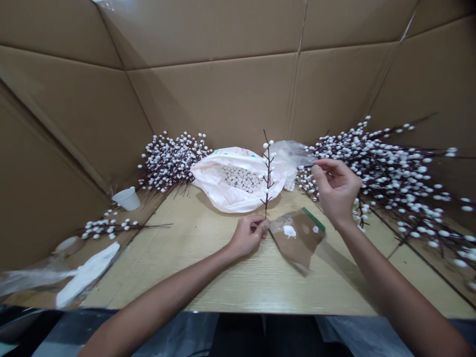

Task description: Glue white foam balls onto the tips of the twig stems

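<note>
My left hand [247,235] pinches the lower end of a thin dark twig with white berries [267,173], which stands upright above the table. My right hand [336,191] is raised to the right of that twig and pinches a thin black item [308,165], its shape partly hidden by my fingers. Beneath it lies a flat brown packet with a green strip [299,242]. A white plastic bag [211,183] behind the twig holds many white beads [241,179].
Cardboard walls [208,99] surround the wooden table [223,277]. A large heap of berry branches [390,168] lies at the right, touching my right hand's side, and a smaller bundle [171,161] at the back left. A paper cup [127,198], a loose branch [107,228] and white plastic [87,275] lie left.
</note>
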`<state>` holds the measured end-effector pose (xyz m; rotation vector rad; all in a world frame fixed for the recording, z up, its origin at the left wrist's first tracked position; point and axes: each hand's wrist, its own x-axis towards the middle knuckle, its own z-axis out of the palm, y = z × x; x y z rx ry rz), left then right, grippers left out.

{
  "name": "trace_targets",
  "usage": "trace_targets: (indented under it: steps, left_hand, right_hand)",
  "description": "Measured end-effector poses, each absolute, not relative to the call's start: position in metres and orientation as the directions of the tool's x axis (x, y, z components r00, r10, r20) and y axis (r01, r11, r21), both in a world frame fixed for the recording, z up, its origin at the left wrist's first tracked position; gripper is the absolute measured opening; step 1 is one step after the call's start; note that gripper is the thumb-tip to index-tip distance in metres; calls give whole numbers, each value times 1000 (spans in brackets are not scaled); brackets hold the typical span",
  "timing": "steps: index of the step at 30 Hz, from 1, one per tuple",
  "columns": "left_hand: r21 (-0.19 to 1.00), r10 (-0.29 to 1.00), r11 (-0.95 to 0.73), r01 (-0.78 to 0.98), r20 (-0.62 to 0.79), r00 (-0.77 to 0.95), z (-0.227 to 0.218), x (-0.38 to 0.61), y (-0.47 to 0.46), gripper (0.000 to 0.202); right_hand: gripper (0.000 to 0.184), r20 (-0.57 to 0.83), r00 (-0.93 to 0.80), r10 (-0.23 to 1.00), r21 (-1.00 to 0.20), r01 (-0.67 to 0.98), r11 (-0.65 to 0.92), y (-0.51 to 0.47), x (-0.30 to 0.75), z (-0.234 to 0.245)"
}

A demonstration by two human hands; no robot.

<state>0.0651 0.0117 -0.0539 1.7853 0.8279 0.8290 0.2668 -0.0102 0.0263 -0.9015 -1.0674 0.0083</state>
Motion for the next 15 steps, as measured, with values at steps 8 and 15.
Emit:
trace_targets:
  steps: [8, 15]
  left_hand:
    - [932, 815, -321, 165, 183, 549, -56, 64, 13, 24]
    - [934, 800, -321, 160, 176, 574, -51, 64, 11, 24]
  right_hand:
    - [8, 643, 550, 533, -738, 259, 624, -6, 272, 29]
    - [8, 551, 474, 687, -817, 136, 561, -4, 272, 26]
